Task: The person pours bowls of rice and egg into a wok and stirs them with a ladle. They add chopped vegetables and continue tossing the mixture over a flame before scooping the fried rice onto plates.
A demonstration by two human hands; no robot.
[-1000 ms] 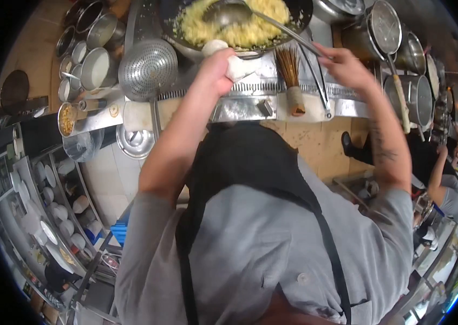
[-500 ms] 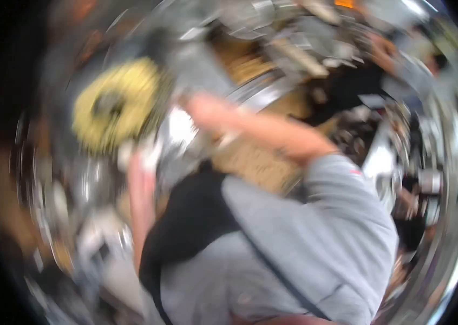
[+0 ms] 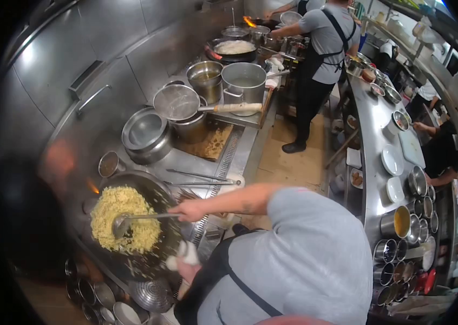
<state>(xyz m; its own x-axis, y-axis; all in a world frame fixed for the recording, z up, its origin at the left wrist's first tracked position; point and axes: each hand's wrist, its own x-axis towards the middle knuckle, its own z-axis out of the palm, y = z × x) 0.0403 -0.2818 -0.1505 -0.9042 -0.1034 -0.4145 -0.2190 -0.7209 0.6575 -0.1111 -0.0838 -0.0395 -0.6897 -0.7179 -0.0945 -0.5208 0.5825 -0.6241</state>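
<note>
My right hand (image 3: pixel 190 210) is closed around the handle of a metal ladle (image 3: pixel 153 216). The ladle's bowl rests in a mound of yellow fried rice (image 3: pixel 126 197) inside a large dark wok (image 3: pixel 168 238). Loose grains are scattered over the wok's near side. My left hand (image 3: pixel 188 271) grips a folded white cloth (image 3: pixel 184 253) at the wok's near rim; the cloth and fingers hide what lies beneath them. Flame (image 3: pixel 92 186) shows by the far edge of the wok.
A small metal cup (image 3: pixel 110 164) stands behind the wok. Beyond are tongs (image 3: pixel 199 176), stacked steel bowls (image 3: pixel 145 130), a mesh strainer (image 3: pixel 176 102) and a stockpot (image 3: pixel 244 81). A perforated ladle (image 3: pixel 153 295) lies near me. A co-worker (image 3: pixel 321 59) stands farther along; a steel counter (image 3: pixel 372 146) runs right.
The view has turned and gone from heavily blurred to sharp. The wok and rice sit lower in the picture. My left hand remains with the white cloth by the wok.
</note>
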